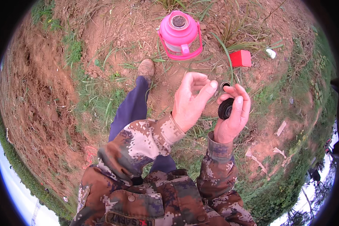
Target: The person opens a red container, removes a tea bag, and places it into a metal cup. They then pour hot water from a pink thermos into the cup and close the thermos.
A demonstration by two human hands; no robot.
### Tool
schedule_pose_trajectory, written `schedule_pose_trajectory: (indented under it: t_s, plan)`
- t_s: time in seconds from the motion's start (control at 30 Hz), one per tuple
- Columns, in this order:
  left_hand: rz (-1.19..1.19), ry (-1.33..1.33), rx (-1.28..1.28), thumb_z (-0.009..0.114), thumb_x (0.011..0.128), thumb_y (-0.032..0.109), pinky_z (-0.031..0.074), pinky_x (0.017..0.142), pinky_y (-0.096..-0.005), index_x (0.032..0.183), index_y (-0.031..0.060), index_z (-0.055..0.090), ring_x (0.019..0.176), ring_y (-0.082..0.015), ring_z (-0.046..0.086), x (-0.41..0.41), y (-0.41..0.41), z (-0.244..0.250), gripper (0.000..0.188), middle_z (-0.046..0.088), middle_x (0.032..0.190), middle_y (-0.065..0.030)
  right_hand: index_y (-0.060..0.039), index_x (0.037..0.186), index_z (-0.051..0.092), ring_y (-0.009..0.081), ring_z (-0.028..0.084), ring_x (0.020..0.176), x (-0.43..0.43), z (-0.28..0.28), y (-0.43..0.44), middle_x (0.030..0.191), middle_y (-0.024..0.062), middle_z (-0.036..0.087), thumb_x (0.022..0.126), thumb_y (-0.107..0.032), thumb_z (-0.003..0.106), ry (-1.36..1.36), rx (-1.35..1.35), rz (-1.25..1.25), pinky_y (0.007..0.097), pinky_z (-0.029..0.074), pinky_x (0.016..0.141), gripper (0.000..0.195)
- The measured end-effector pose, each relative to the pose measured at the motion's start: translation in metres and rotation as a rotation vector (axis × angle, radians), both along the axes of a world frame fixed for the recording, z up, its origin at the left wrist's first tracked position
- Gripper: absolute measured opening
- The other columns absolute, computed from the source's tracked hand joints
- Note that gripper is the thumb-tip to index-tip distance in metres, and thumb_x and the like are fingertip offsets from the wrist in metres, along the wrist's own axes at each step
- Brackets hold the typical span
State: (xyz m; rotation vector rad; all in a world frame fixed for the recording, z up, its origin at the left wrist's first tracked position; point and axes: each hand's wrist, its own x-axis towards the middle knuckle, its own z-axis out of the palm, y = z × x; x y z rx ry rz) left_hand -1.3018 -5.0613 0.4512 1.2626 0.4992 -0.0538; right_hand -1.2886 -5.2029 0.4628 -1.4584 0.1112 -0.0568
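Observation:
My right hand (234, 113) holds a round black screw cap (226, 108) in its palm, with the fingers curled over it. Just beyond its fingertips is the round, metal-rimmed mouth of a container (225, 86); whether the fingers touch it I cannot tell. To the left, my left hand (192, 99) is half curled, its thumb against the bent fingers. Nothing shows in it, but the fingertips are partly hidden. Farther out, a pink thermos jug (177, 28) stands upright on the soil, its mouth closed by a brown stopper (178, 21) that looks like cork.
A red box (241, 58) sits right of the jug, near a small white container (270, 53) lying on its side. Grass tufts (231, 34) grow behind them. My shoe (146, 69) is left of the jug. Paper scraps (257, 162) lie at the right. Bare tilled soil (36, 93) spreads leftward.

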Motion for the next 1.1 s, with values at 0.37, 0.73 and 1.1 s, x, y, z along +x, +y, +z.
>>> schedule_pose_trajectory:
  t_s: [0.37, 0.73, 1.1]
  plan:
    - [-0.166, 0.341, -0.720, 0.065, 0.120, 0.040, 0.063, 0.096, -0.0356, 0.143, 0.0044, 0.064, 0.114, -0.0167, 0.073, 0.004, 0.006, -0.061, 0.043, 0.072, 0.129, -0.0066, -0.0017, 0.153, 0.066, 0.0340, 0.074, 0.117, 0.027, -0.052, 0.036, 0.134, 0.0181, 0.077, 0.120, -0.043, 0.056, -0.157, -0.625, 0.338, 0.0480, 0.053, 0.110, 0.054]
    - [0.177, 0.380, -0.535, 0.094, 0.102, 0.021, 0.054, 0.065, -0.0297, 0.128, 0.0104, 0.065, 0.087, -0.0125, 0.075, 0.054, 0.042, -0.047, 0.040, 0.075, 0.106, 0.0002, -0.0131, 0.129, 0.077, 0.0402, 0.073, 0.113, 0.198, -0.045, 0.121, 0.117, 0.0159, 0.070, 0.092, -0.028, 0.090, -0.444, -1.081, 0.408, 0.0539, 0.061, 0.097, 0.043]
    - [0.238, 0.366, -0.587, 0.068, 0.118, 0.051, 0.066, 0.068, -0.0348, 0.132, 0.0114, 0.066, 0.095, -0.0174, 0.079, 0.068, 0.058, -0.050, 0.042, 0.074, 0.110, -0.0033, -0.0073, 0.120, 0.078, 0.0329, 0.077, 0.096, 0.225, -0.036, 0.135, 0.108, 0.0136, 0.074, 0.089, -0.029, 0.090, -0.406, -1.049, 0.512, 0.0461, 0.065, 0.088, 0.040]
